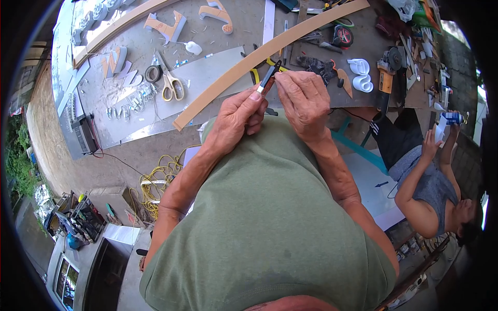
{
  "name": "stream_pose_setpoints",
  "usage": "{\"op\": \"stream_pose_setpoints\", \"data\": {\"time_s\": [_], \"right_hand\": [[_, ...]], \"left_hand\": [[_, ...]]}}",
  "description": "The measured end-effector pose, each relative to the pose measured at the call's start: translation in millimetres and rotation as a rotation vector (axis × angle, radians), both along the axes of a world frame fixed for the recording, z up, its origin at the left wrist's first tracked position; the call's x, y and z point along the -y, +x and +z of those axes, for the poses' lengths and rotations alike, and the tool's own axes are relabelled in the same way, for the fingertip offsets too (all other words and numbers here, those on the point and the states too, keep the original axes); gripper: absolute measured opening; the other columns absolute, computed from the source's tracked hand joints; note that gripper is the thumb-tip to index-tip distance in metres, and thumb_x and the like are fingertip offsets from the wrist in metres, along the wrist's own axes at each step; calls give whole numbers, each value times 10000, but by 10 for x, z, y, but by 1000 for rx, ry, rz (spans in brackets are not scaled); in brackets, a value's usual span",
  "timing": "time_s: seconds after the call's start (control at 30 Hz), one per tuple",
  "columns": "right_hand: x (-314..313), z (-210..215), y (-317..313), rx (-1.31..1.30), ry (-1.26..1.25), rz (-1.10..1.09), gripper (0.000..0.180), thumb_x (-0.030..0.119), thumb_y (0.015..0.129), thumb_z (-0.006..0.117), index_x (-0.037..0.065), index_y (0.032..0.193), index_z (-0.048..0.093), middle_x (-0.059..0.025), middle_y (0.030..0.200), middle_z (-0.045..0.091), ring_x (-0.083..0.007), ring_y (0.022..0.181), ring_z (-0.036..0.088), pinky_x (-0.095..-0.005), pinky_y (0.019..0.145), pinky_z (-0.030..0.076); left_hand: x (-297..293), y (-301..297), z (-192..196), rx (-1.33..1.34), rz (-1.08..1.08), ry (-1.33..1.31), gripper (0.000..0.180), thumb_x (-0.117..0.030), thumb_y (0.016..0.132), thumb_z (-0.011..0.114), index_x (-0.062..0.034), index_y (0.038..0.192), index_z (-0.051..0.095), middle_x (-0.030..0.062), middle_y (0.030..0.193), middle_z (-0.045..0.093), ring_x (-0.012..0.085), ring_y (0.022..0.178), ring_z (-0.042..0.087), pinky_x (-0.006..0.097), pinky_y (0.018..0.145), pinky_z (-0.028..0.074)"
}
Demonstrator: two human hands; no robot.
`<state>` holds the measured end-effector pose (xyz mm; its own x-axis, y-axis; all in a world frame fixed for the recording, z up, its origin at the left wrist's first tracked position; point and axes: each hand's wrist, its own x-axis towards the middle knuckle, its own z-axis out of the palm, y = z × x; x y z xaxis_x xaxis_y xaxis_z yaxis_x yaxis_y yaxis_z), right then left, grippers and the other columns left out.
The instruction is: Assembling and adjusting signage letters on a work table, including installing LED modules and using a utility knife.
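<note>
Across the top, a broad grey worktable (246,23), strewn with pale offcuts. To the right, a co-worker (433,176) in a grey top. On the table, a smooth, pale flat sheet (205,70), and lying across it a long tan strip (207,98), flat-faced and gently curved. Down at lower left, a dark crate-like rack (78,223), packed with a jumble too small to make out; nearer, yellow cord (155,181) in loose loops. On the table's right side, an orange-bodied grinder (385,78). At the near edge, close together, the left hand (236,119) and the right hand (306,101). Beyond, thick cut-out shapes (167,26) with tan faces and pale sides. Near the sheet's left part, scissors (168,75) with cream handles. In the co-worker's grasp, a blue can (452,118), contents hidden. Beside the shapes, a rounded white squeeze bottle (193,47) with a thin nozzle, contents hidden too. By the scissors, a dark ring of tape (147,72). Smallest, above the table's near edge, a slim dark piece (267,78), straight and pale-ended: pinched in the left fingers, with right fingertips bunched at the far end. Cannot tell grip from mere contact there.
</note>
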<state>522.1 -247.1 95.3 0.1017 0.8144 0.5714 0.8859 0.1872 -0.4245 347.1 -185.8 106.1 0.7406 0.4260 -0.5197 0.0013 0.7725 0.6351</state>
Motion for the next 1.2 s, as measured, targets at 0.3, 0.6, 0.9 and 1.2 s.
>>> {"op": "stream_pose_setpoints", "data": {"time_s": [0.3, 0.6, 0.9, 1.2], "right_hand": [[-30, -67, 78, 96, -15, 89, 323, -50, 674, 745, 5, 975, 641, -106, 898, 626, -273, 797, 621, -362, 689, 507], [-71, -108, 87, -162, -183, 159, 188, -53, 683, 634, 20, 823, 532, -110, 750, 503, -285, 702, 543, -393, 634, 458], [190, 169, -121, -581, -384, 305, 182, -56, 678, 625, 29, 810, 534, -100, 745, 518, -271, 693, 552, -362, 624, 457], [236, 62, 83, -974, -471, 70, 139, 99, 893, 684, 7, 886, 580, -2, 729, 556, -68, 635, 504, -241, 589, 423]], "left_hand": [[31, 35, 2, -102, -27, 80, 359, -301, 1054, 451, -47, 1276, 577, -56, 722, 402, 30, 568, 344, 199, 477, 307], [32, 73, -96, -150, 48, 147, 313, -278, 1041, 478, -25, 1158, 621, -74, 667, 392, 22, 535, 336, 199, 458, 291], [-48, 51, -186, -34, 132, -88, 285, -303, 1029, 504, -56, 902, 569, -64, 683, 429, 12, 502, 281, 195, 437, 211], [-88, 30, -122, 95, 109, -124, 448, -305, 1048, 427, 38, 1322, 518, -1, 817, 517, 42, 610, 368, 183, 507, 297]]}}
